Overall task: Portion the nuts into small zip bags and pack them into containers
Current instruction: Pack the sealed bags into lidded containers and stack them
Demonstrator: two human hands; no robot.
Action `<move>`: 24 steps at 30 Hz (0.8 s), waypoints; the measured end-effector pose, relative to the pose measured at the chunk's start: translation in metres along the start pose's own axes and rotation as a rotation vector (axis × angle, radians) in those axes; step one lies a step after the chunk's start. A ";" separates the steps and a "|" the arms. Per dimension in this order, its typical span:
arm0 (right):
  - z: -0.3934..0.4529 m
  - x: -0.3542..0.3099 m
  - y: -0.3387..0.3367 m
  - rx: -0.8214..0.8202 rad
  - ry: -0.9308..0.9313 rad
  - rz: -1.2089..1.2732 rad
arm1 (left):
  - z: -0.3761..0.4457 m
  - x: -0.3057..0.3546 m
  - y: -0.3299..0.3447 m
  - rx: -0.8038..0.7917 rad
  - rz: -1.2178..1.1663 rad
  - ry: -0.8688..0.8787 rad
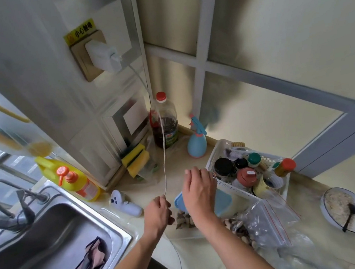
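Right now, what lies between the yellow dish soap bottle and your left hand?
In the head view, a white handheld controller lies on the counter between the yellow dish soap bottle and the left hand.

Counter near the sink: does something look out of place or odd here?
Yes. A white charging cable hangs from the wall adapter straight down across the work area; the left hand pinches it beside the blue lid under the right hand. Loose nuts lie on the counter by the zip bags.
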State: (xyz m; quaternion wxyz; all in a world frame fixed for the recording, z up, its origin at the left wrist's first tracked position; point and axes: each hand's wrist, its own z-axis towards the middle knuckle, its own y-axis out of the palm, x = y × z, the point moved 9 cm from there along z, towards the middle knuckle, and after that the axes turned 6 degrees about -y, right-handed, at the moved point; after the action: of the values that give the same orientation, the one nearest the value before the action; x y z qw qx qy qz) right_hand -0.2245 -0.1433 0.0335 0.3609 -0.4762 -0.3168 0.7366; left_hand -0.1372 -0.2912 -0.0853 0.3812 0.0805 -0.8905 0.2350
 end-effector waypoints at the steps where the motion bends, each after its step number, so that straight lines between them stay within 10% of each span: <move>1: -0.001 -0.013 -0.006 0.061 -0.094 -0.017 | 0.001 -0.003 -0.001 -0.052 -0.057 -0.062; 7: -0.040 -0.044 0.018 -0.002 -0.364 -0.047 | 0.005 -0.018 0.034 -0.564 -0.493 -0.316; 14: -0.092 0.000 0.065 -0.330 -0.311 -0.148 | 0.022 -0.021 0.005 -0.194 0.021 -0.058; 24: -0.088 0.092 0.060 -0.533 0.311 -0.156 | 0.024 -0.020 -0.015 0.107 0.357 0.056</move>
State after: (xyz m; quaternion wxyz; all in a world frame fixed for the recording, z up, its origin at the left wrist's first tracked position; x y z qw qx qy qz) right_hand -0.1826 -0.0886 -0.0891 0.3228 -0.6353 -0.4753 0.5161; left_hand -0.1336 -0.3162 -0.1088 0.3532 -0.0652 -0.8659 0.3482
